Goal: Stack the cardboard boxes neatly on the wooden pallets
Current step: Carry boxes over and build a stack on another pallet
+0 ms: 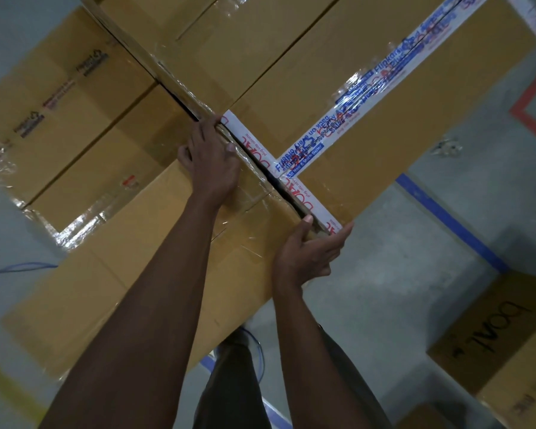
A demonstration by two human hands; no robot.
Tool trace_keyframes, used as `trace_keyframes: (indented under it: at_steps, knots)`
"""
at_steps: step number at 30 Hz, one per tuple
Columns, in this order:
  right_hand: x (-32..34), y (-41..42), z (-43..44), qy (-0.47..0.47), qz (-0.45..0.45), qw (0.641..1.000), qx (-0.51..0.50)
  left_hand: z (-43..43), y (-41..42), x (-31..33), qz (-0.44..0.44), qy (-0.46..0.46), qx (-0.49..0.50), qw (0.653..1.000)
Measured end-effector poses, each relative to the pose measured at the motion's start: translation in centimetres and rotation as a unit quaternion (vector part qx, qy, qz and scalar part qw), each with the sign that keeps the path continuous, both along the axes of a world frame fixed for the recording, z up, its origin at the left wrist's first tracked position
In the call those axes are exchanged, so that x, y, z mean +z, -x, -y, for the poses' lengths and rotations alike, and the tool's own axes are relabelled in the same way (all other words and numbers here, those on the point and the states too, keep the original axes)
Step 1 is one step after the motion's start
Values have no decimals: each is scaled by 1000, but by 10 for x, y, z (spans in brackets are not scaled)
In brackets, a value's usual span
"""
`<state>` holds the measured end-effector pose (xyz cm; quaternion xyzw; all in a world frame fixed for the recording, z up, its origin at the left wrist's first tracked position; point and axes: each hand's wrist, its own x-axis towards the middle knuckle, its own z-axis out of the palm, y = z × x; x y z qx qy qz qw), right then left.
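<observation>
- While your left hand point(212, 159) lies flat, fingers spread, on the top of the near box point(155, 252) at its far edge, it presses rather than grips.
- Your right hand point(310, 252) is half open, cupping that box's corner, thumb on top beside the dark seam, fingers under the edge.
- The near box sits level with the taped box point(369, 119), nearly touching it along a narrow gap.
- Judging by its size, expect it to be bulky and stiff; the glossy clear tape may be slippery, so hold at bare cardboard corners.
- It looks plain brown and long; the neighbour carries white printed tape.
- Lower boxes point(75, 119) lie to the left; another box point(492, 345) stands apart on the floor point(415, 289).
- No pallet is visible.
</observation>
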<state>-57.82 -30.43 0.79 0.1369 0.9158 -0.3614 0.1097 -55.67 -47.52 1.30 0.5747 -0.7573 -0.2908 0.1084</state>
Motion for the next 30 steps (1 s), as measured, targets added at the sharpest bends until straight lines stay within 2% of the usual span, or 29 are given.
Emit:
trace_keyframes:
  at_steps: [9, 16, 18, 20, 22, 24, 27, 30]
  knots:
    - [-2, 1, -7, 68, -6, 997, 45, 2, -2, 0, 38, 11, -15, 999]
    - [-4, 3, -12, 87, -3, 994, 70, 4, -2, -2, 75, 16, -23, 997]
    - [-1, 3, -12, 77, 7, 995, 69, 3, -1, -2, 83, 12, -27, 996]
    - [3, 4, -9, 10, -20, 996, 92, 2, -4, -1, 78, 10, -36, 996]
    - [12, 5, 1, -71, -74, 980, 168, -1, -15, 3, 57, -3, -37, 998]
    - [26, 0, 19, -103, -105, 951, 272, -14, -40, 10, 31, -3, -23, 999]
    - [46, -26, 58, -68, -135, 912, 380, -45, -108, 21, 14, 42, 49, 998]
    - [59, -77, 92, -52, -151, 860, 484, -75, -207, 28, 28, 63, 188, 980]
